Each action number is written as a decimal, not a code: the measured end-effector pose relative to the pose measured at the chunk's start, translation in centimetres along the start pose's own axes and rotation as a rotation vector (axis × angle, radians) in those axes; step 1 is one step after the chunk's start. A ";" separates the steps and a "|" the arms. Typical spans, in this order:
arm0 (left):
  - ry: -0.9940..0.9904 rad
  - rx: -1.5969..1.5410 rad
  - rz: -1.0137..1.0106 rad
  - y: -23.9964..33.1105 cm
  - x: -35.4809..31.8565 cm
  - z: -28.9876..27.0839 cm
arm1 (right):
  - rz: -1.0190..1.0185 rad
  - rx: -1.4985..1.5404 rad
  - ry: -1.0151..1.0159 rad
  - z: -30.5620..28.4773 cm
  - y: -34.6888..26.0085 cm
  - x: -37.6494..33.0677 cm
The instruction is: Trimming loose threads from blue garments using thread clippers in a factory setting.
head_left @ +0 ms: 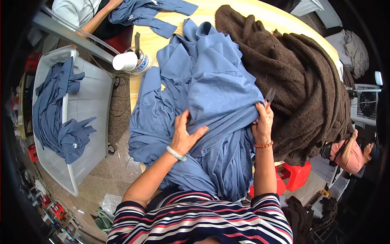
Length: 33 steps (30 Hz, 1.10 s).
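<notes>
A heap of blue garments covers the table in front of me, and part of one is drawn smooth between my hands. On this cloth lies my left hand, open, with thumb and fingers spread apart. My right hand is closed on the cloth's right edge. Small pointed thread snips also stick up out of the right hand; their blades show above the fingers, and most of the handle is hidden. The undersides of the right fingers are partly hidden by the fabric.
A brown fleecy cloth pile borders the blue heap at right. A white-lidded bottle stands at the table's left edge. A pale plastic bin with blue garments stands left. Another person's arm is at upper left. Red stools stand below right.
</notes>
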<state>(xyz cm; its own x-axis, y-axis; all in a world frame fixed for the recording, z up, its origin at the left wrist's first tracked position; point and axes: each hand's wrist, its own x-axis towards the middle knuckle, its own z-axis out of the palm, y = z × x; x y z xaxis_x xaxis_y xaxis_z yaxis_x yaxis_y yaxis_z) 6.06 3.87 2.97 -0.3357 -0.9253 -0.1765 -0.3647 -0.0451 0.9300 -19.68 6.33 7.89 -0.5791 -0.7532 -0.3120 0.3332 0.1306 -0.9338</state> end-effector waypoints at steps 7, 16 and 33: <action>0.061 -0.340 0.003 3.1 4.2 -0.3 | -0.081 0.225 -0.250 3.1 -2.0 -0.4; -0.128 0.288 0.538 6.4 -0.3 5.8 | -0.371 -0.869 0.212 -2.5 -0.4 0.2; 0.059 0.541 0.484 7.0 -1.6 -1.1 | -0.175 -0.271 -0.241 5.3 -6.1 0.5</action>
<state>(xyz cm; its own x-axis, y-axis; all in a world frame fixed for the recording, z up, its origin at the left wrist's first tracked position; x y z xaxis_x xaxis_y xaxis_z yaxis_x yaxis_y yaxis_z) 4.95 4.59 10.09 -0.5263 -0.8139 0.2462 -0.5707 0.5528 0.6072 -18.02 1.76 14.41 -0.4075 -0.9047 -0.1246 0.0183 0.1283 -0.9916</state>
